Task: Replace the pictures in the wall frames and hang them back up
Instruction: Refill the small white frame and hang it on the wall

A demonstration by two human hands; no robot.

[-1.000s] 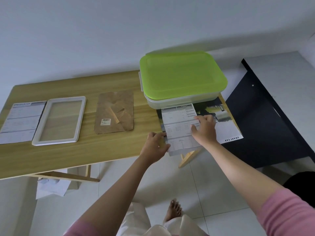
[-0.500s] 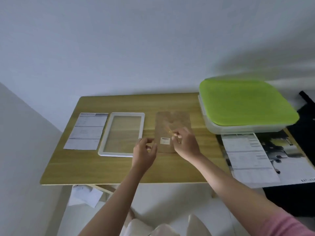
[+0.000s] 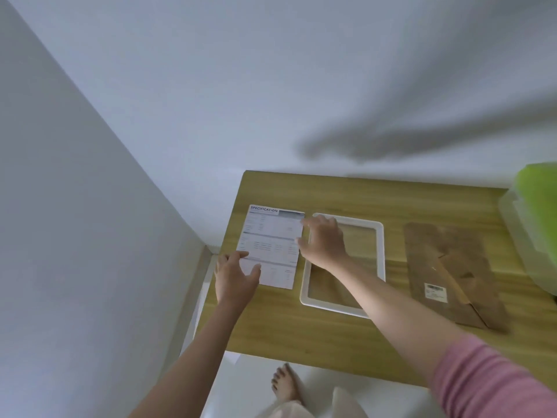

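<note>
Both hands now leftward, from backing board [image 3: 452, 273] onto specification sheet [image 3: 272, 245].

1. Only one view was provided, taken from a wide-angle camera worn on the head.
2. It was aimed forward and down at the counter [image 3: 346, 336], from close above its near edge.
3. The wall corner was taken in above, and both forearms and a bare foot [image 3: 284, 384] below.
</note>
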